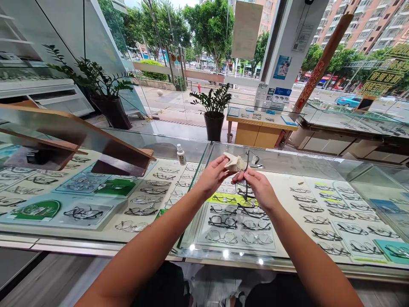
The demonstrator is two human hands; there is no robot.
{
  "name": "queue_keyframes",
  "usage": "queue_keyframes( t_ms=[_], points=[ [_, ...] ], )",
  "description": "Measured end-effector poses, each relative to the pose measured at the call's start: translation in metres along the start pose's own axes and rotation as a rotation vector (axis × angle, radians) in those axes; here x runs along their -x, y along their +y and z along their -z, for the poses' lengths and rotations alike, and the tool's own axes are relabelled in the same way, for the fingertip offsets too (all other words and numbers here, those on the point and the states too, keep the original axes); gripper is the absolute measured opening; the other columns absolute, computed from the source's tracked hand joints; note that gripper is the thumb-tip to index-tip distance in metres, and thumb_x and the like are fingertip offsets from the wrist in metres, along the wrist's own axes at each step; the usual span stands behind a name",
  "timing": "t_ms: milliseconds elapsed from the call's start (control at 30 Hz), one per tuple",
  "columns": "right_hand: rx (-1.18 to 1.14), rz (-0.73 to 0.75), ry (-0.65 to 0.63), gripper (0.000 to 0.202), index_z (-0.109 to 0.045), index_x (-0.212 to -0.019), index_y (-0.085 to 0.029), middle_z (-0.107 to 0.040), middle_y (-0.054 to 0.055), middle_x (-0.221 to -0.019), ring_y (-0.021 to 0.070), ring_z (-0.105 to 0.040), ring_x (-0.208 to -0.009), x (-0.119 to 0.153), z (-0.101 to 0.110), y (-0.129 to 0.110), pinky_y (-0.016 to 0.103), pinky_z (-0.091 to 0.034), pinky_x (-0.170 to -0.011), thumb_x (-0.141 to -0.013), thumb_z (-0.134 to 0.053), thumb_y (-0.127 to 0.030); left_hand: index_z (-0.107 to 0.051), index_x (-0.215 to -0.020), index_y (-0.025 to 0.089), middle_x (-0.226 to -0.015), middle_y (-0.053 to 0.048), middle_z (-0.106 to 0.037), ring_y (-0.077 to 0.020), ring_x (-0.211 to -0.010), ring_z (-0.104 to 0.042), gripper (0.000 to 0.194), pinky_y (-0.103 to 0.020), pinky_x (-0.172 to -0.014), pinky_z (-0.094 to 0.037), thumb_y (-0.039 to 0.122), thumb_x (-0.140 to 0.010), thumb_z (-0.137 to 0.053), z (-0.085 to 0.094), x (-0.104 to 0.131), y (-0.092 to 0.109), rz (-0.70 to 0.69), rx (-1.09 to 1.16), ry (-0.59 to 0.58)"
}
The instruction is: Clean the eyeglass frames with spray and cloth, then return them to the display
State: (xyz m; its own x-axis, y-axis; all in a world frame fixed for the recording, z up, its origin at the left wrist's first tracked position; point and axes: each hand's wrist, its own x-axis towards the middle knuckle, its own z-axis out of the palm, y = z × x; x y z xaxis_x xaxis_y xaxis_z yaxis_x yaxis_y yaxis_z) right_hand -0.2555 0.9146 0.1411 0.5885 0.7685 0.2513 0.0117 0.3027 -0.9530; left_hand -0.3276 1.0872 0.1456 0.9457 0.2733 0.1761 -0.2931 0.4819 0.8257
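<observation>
My left hand [215, 174] pinches a crumpled beige cloth [234, 163] above the glass counter. My right hand [258, 184] is closed on a pair of dark-framed eyeglasses [247, 170], held upright and turned edge-on. The cloth touches the eyeglasses near one lens, between my two hands. Part of the frame is hidden behind my right fingers. Below them, rows of eyeglasses [223, 221] lie inside the display case.
A small white bottle [181, 155] stands on the glass counter [201, 158] to the left. Beyond it is a slanted wooden-edged mirror [119, 145]. A potted plant [213, 123] stands behind the counter, before the window.
</observation>
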Motion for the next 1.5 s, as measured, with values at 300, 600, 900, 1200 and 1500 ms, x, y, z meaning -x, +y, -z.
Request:
queue_keyframes(
  t_ms=[300,600,900,1200,1500],
  points=[
    [0.046,-0.024,-0.064,0.029,-0.069,-0.085,-0.022,-0.074,0.004,-0.092,0.0230,-0.069,-0.092,0.001,-0.007,0.000,0.041,-0.048,-0.099,-0.098,-0.065,-0.048,-0.058,-0.114,0.018,-0.093,-0.002,-0.069,-0.0114,-0.073,-0.068,0.054,-0.021,-0.062,-0.051,0.042,-0.079,-0.091,-0.004,0.003,-0.004,0.026,-0.044,0.023],
    [0.013,-0.033,-0.120,0.030,-0.070,-0.085,-0.022,-0.075,0.006,-0.094,0.0241,-0.069,-0.097,0.002,-0.009,0.001,0.042,-0.049,-0.100,-0.099,-0.065,-0.048,-0.057,-0.091,0.016,-0.062,0.000,-0.067,-0.0068,-0.045,-0.052,0.047,-0.018,-0.046,-0.040,0.057,-0.087,-0.080,-0.006,0.006,0.000,0.123,-0.180,-0.186],
    [-0.104,-0.119,-0.066,0.032,-0.078,-0.084,-0.021,-0.077,0.006,-0.087,0.0260,-0.072,-0.097,-0.002,-0.005,0.006,0.046,-0.053,-0.104,-0.088,-0.078,-0.052,-0.059,-0.095,0.015,-0.062,0.001,-0.066,-0.0080,-0.048,-0.054,0.048,-0.019,-0.047,-0.041,0.043,-0.075,-0.093,-0.005,0.007,0.002,0.140,-0.125,-0.177],
    [0.101,-0.021,-0.114,0.034,-0.081,-0.087,-0.023,-0.078,0.005,-0.093,0.0241,-0.071,-0.096,0.004,-0.013,-0.004,0.045,-0.051,-0.106,-0.093,-0.072,-0.055,-0.056,-0.084,0.019,-0.050,0.006,-0.053,-0.0082,-0.038,-0.047,0.054,-0.021,-0.040,-0.028,0.065,-0.078,-0.085,-0.017,0.008,-0.007,0.025,-0.115,-0.018],
    [0.102,-0.048,-0.012,0.032,-0.082,-0.090,-0.020,-0.078,0.007,-0.089,0.0237,-0.070,-0.089,0.003,-0.001,-0.006,0.046,-0.050,-0.101,-0.092,-0.075,-0.051,-0.070,-0.097,0.013,-0.084,-0.005,-0.072,-0.0149,-0.079,-0.066,0.042,-0.029,-0.078,-0.053,0.047,-0.081,-0.089,0.000,0.001,0.007,-0.035,-0.121,-0.126]
  ],
)
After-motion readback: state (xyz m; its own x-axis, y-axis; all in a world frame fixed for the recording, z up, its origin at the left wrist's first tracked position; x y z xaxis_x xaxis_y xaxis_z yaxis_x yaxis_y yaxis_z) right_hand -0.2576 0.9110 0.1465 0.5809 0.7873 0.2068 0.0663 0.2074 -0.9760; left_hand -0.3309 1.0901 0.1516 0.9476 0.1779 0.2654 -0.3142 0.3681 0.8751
